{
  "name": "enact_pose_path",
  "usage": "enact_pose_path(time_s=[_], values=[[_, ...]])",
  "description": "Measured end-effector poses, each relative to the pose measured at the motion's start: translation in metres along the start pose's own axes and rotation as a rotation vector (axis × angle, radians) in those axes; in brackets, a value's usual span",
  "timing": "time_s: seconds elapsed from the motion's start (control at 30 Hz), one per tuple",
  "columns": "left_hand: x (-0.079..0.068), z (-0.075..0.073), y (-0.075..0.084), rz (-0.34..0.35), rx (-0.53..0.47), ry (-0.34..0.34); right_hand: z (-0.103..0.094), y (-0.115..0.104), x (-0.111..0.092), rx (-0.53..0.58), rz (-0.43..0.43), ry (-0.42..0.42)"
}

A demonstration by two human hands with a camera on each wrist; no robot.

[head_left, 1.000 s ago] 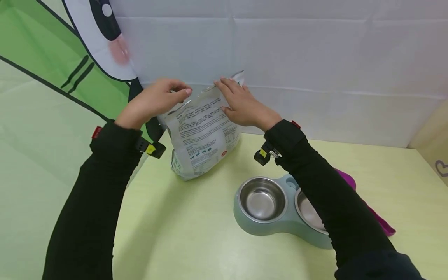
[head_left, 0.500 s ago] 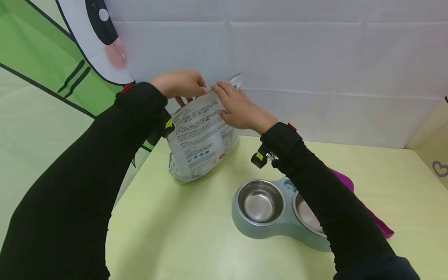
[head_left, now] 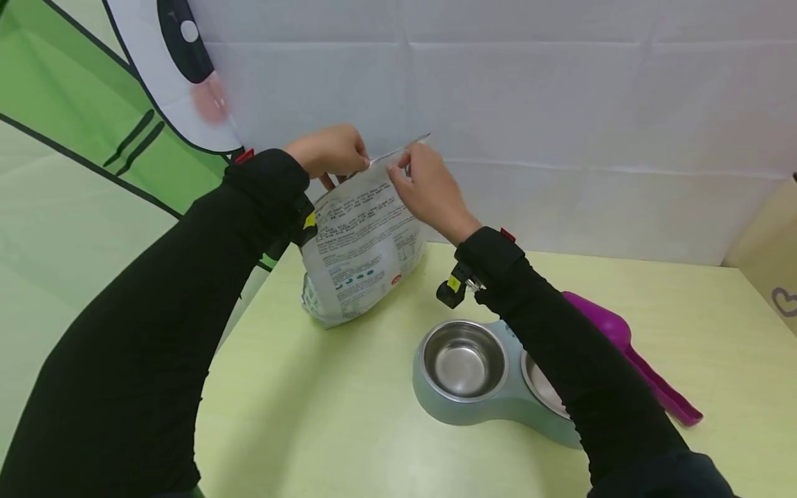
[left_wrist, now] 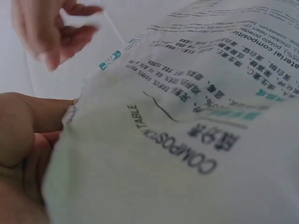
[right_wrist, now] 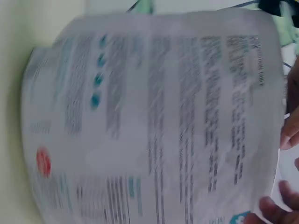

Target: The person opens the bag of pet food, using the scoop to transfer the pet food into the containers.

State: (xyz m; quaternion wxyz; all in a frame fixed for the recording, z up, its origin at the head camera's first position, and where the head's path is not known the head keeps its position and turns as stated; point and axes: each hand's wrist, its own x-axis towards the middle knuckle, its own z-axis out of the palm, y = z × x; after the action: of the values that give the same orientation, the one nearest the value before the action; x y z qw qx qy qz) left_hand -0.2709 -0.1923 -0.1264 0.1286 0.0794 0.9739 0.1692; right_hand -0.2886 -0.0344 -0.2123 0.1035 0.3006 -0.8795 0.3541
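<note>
Metal bowls [head_left: 464, 362] in blue-green stand [head_left: 457, 415], purple scoop [head_left: 625, 338], pale yellow table [head_left: 330, 422], white backdrop [head_left: 529, 104]

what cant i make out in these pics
- Right wrist view: the small print on the bag, too blurred to read.
- Every view: the bag's inside, hidden by its printed side.
- Head view: part of the second steel bowl and of the purple scoop, behind the right sleeve.
- Right wrist view: most of the right hand, cut off by the frame.
</note>
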Motion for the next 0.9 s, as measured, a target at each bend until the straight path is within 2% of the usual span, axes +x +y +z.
enact_pose_path(time_s=[0.07, 0.17, 0.3, 0.43, 0.57, 0.7, 0.9], values=[[0.000, 0.001, -0.001, 0.014, -0.001, 0.010, 0.003, -0.001, 0.001, 0.164, 0.098, 0.010], [0.000, 0.002, 0.000, 0.035, 0.011, 0.020, 0.006, -0.005, 0.004, 0.376, 0.208, -0.068], [0.000, 0.004, 0.003, 0.064, 0.024, 0.027, 0.009, -0.009, 0.010, 0.548, 0.318, -0.145], [0.000, 0.004, 0.007, 0.069, 0.030, 0.021, 0.007, -0.009, 0.013, 0.695, 0.368, -0.179], [-0.001, 0.004, 0.009, 0.080, 0.060, 0.031, 0.005, -0.007, 0.013, 0.757, 0.357, -0.226], [-0.001, 0.004, 0.009, 0.115, 0.107, 0.058, 0.004, -0.007, 0.014, 0.752, 0.334, -0.239], [0.000, 0.008, 0.008, 0.176, 0.174, 0.183, 0.005, -0.011, 0.014, 0.753, 0.325, -0.181]])
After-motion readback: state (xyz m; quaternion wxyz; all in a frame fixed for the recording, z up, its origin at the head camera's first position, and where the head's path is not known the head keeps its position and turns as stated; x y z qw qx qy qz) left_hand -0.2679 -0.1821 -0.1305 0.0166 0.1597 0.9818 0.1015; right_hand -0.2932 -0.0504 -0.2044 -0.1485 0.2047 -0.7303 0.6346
